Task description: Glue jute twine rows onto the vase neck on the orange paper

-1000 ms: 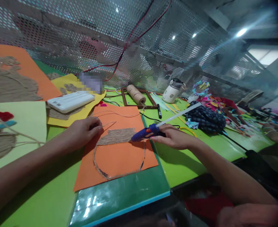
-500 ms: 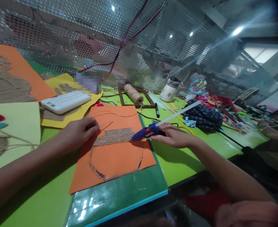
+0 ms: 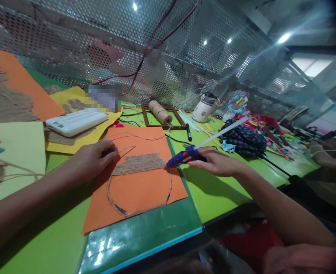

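Far left: yellow-green card (image 3: 16, 152) w/ rough jute shapes, then a white plastic box (image 3: 75, 121) on yellow paper. Left hand (image 3: 92, 158) lies on the near-left edge of the orange paper sheet (image 3: 145, 190), fingertips pressed together, pinching a thin jute string (image 3: 128, 149) down against it. Mid-sheet is a flat patch of glued jute rows (image 3: 140, 163), coarse & fibrous; below it a twine outline (image 3: 140, 203) curves like a bowl. Paper looks light & floppy, likely to slide on the glossy green mat (image 3: 145, 236), so best held flat by its edge. Right hand (image 3: 217, 161) has fingers curled round the blue glue gun (image 3: 185, 158), nozzle at the patch's right end, white glue stick (image 3: 222, 133) angling up behind. Gun seems rigid, light plastic; nozzle prob. hot, so grip the handle. Far centre: twine spool (image 3: 160, 111). Far right: paper scraps
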Available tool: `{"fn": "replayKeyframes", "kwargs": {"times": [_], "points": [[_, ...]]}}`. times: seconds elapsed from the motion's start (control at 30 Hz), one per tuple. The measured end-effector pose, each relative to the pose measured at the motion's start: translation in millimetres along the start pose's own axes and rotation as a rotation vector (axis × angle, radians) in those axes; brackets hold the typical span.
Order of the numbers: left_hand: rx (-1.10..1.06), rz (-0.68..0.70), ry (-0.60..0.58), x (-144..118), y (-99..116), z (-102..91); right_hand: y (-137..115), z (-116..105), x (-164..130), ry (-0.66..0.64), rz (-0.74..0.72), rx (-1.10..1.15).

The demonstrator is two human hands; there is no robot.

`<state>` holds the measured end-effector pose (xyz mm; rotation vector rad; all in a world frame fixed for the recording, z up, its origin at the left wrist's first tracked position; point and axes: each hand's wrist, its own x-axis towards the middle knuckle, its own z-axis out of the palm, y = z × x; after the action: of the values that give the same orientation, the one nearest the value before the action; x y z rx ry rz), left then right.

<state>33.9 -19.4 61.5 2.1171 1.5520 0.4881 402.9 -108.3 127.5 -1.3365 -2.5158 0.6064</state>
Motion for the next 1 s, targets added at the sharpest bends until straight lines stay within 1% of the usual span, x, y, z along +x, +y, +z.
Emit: {"fn": "replayKeyframes", "kwargs": {"times": [0.2,0.33,0.43,0.63,0.7,1.0], "points": [[0.023,-0.005,-0.012,0,2,0.6,-4,10,11,0.009,-0.004,-0.058],[0.049,0.008,-0.028,0,1,0.7,-7,14,20,-0.005,-0.047,-0.051],[0.044,0.01,-0.027,1,0,1.5,-8,9,19,-0.017,-0.036,-0.027],[0.012,0.012,-0.004,3,-1,1.8,3,-6,2,-0.06,0.115,-0.101],[0.013,0.005,-0.005,2,-1,1.1,7,-9,-1,-0.068,0.139,-0.112],[0.031,0.004,-0.015,2,1,0.5,11,-17,-3,-0.074,0.121,-0.096]]}}
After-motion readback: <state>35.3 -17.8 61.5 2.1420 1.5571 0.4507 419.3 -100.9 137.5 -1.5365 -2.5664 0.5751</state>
